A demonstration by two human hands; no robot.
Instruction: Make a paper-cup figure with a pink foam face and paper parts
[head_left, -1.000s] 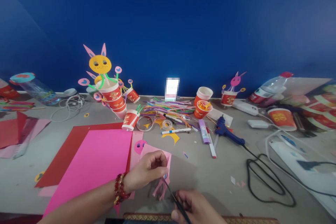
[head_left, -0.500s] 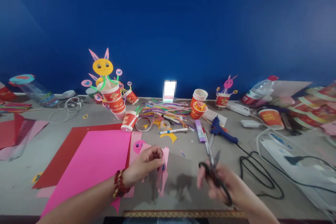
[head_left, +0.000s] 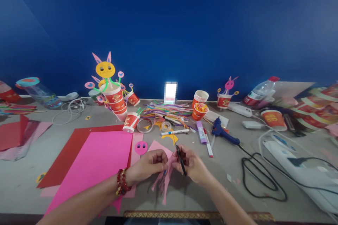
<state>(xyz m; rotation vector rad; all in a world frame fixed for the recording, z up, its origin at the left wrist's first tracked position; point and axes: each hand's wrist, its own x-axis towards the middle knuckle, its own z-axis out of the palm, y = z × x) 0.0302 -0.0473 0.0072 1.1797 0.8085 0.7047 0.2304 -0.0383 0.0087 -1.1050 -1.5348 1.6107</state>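
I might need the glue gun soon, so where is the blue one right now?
In the head view, the blue glue gun lies on the table right of centre, just right of the purple tube.

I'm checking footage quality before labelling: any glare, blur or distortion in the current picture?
Head view: white glare around the pixelated patch; soft detail at the pink strips; wide-angle stretching at the right-edge cups; faint shadows under the hands.
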